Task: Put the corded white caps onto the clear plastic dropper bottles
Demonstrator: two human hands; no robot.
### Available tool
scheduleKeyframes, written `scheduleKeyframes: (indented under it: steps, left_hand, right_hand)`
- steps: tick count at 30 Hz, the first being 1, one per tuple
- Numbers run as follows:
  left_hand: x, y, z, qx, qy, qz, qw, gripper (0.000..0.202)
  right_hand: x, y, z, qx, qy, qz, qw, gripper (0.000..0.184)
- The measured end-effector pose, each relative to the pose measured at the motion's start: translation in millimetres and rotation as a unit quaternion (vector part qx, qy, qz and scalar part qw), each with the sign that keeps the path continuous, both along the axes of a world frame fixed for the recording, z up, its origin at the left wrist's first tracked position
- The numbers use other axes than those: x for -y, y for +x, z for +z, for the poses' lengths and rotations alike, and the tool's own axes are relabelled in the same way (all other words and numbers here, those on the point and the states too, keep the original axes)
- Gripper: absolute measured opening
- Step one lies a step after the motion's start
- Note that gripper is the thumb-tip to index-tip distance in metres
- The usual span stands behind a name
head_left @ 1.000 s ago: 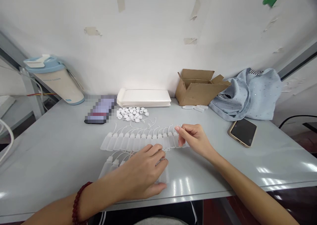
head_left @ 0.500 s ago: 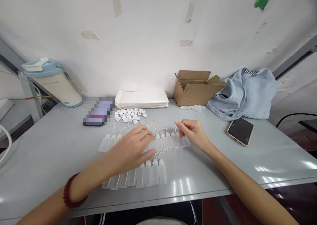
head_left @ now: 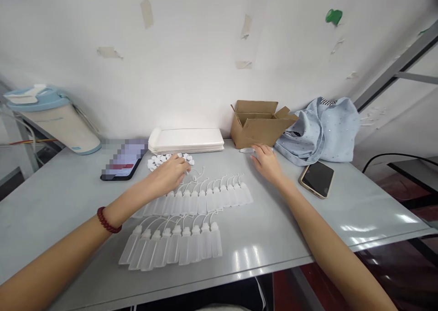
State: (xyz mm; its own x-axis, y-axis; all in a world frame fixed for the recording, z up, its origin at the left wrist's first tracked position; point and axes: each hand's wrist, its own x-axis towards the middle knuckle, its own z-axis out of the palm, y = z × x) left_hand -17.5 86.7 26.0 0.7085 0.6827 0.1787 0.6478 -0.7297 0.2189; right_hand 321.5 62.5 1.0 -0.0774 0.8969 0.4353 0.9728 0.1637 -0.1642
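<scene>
Two rows of small translucent bottles lie side by side on the grey table, a back row (head_left: 205, 197) and a front row (head_left: 174, 247). My left hand (head_left: 167, 175) reaches past the back row to a pile of white caps (head_left: 158, 161). Its fingertips are bunched together on the right end of that pile, and what they pinch is hidden. My right hand (head_left: 267, 162) lies further back, fingers stretched out over a few loose bottles (head_left: 247, 150) in front of a cardboard box (head_left: 256, 123).
A stack of white trays (head_left: 186, 140) sits against the wall. A phone with a lit screen (head_left: 121, 165) lies at the left, a dark phone (head_left: 317, 178) at the right beside a blue cloth bag (head_left: 321, 130). A blue-lidded jug (head_left: 51, 119) stands far left.
My left hand left the front row and moved back to the cap pile. My right hand let go of the back row's right end and reached to the loose bottles by the box.
</scene>
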Motion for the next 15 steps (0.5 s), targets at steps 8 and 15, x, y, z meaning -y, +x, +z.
scheduleKeyframes:
  steps: [8, 15]
  left_hand:
    - [0, 0, 5.9, 0.022, 0.004, 0.007, 1.000, 0.026]
    - [36, 3, 26.8, 0.177, 0.013, 0.079, 0.981, 0.019]
  right_hand:
    - [-3, 4, -5.8, 0.102, -0.031, -0.003, 0.994, 0.042]
    - [-5, -3, -7.0, 0.111, -0.035, -0.010, 0.993, 0.042]
